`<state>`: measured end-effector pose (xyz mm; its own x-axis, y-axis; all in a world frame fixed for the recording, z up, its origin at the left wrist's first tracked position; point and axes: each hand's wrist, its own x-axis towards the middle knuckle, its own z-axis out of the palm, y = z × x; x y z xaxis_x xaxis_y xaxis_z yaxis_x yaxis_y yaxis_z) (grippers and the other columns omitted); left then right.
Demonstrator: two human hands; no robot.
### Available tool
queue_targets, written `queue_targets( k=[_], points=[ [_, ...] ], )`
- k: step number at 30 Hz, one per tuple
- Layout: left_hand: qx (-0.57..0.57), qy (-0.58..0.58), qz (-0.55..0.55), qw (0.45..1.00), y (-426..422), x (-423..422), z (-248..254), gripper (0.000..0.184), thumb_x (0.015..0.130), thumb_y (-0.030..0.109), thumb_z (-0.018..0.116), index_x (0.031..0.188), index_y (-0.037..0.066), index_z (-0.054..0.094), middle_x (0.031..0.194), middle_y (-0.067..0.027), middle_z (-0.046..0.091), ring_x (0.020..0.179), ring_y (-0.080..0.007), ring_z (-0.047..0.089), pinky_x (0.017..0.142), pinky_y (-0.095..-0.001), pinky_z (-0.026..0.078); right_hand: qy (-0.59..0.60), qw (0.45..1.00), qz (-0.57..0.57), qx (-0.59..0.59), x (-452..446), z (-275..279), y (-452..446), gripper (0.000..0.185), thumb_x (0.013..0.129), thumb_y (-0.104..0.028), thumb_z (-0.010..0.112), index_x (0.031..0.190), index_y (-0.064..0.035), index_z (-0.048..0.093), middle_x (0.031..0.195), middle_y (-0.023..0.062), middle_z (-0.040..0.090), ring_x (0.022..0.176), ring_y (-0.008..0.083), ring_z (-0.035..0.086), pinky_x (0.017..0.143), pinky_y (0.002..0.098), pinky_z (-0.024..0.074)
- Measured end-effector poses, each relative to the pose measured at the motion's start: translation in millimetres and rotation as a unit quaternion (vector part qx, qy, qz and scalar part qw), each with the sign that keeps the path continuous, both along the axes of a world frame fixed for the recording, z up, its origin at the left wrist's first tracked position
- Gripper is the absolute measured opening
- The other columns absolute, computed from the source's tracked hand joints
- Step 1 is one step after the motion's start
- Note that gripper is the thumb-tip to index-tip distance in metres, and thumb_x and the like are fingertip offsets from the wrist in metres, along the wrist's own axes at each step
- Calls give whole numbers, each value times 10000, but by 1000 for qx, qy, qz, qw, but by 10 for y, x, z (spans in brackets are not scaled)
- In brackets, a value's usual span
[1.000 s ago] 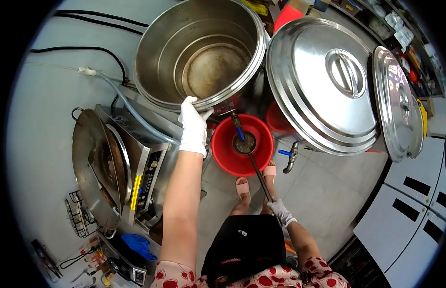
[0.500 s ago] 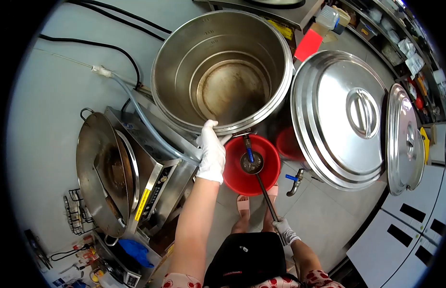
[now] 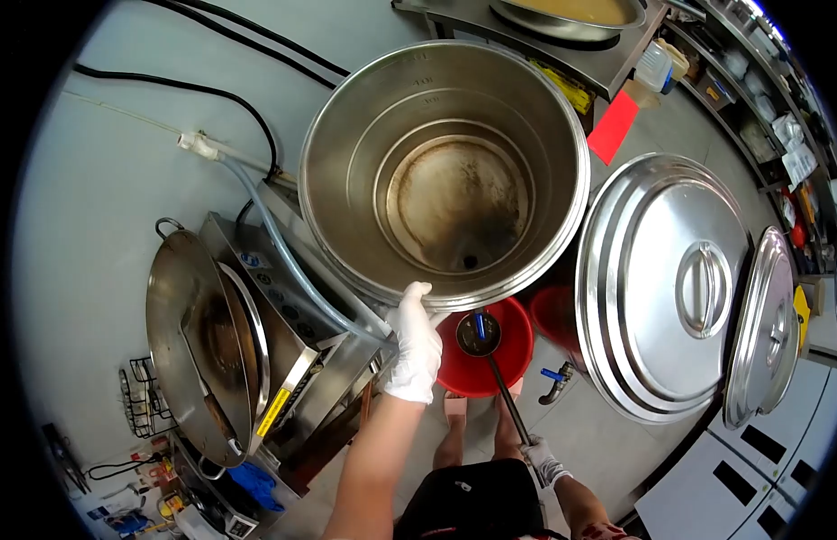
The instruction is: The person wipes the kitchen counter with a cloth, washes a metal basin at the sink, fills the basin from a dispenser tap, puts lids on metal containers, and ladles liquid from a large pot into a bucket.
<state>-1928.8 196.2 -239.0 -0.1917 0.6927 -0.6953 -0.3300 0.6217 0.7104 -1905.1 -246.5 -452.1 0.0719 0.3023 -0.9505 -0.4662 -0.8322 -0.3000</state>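
Observation:
My left hand, in a white glove, grips the near rim of a large steel pot, thumb over the edge. The pot's inside shows a brown-stained bottom with a dark hole near the front. My right hand, also gloved, is wrapped round the long handle of a ladle. The ladle's bowl is over the red basin, under the pot's blue-handled tap. Dark liquid seems to be in the bowl.
A lidded steel pot with a blue-handled tap stands at right, another lid beside it. At left are a wok, a cooker and a hose. White cabinets stand at lower right.
The view has shifted, so the pots and basin appear lower and further right, and more of the open pot's bottom shows. Both hands keep their holds.

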Motion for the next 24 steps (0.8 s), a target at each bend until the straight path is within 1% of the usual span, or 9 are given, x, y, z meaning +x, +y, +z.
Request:
queue_targets(
  k=[4,5,8,13,17,20,22,24],
  points=[
    [-7,-20,-2,1000,-7,26,105,298,700,118,610,939,-14,493,940,-155,540,817,-312,599,728,-441,532,5,1000,1,-5,49,-19,16,87,788,-18,558,828,-87,524,514,0,428,352,109,389,316,279,296],
    [-19,-10,4,1000,1,21,82,318,699,111,613,963,-14,487,966,-150,534,855,-309,591,759,-454,517,11,1000,-4,-4,61,-19,22,86,789,-21,564,828,-88,525,515,-1,428,350,109,388,314,281,295],
    [-22,-28,1,999,-2,10,97,350,701,104,630,993,-20,482,977,-120,542,849,-236,582,719,-379,512,22,1000,-16,-8,86,-12,41,85,794,-33,582,827,-90,529,513,-1,428,345,109,383,310,286,291],
    [-15,-21,4,1000,-2,8,74,311,702,93,625,966,-25,511,942,-120,558,818,-222,588,681,-364,518,15,1000,-3,-14,125,35,92,88,802,-69,616,825,-91,534,505,-2,426,341,107,382,309,287,286],
    [-12,-20,6,1000,-3,5,59,301,703,82,622,965,-21,516,931,-112,558,807,-214,587,660,-351,521,12,1000,-12,-15,129,5,86,80,788,-35,584,793,-91,526,502,-2,428,342,102,382,313,281,284],
    [-3,-17,10,1000,0,30,106,225,701,74,592,895,-18,525,939,-134,533,833,-288,586,750,-462,518,0,1000,-9,-11,143,-4,112,90,773,-10,553,768,-92,517,502,-3,430,344,100,381,316,275,284],
    [5,-18,13,1000,-2,19,78,225,702,73,592,896,-20,526,939,-135,533,833,-287,586,750,-459,518,-2,1000,-2,-8,168,15,144,100,763,4,532,755,-93,511,503,-3,431,344,100,381,316,271,284],
    [8,-20,16,1000,-5,5,43,226,702,73,593,897,-20,526,939,-135,534,833,-286,586,750,-458,518,6,1000,2,-15,183,16,164,84,776,-21,546,778,-98,512,508,5,436,341,108,380,313,272,278]
  ],
)
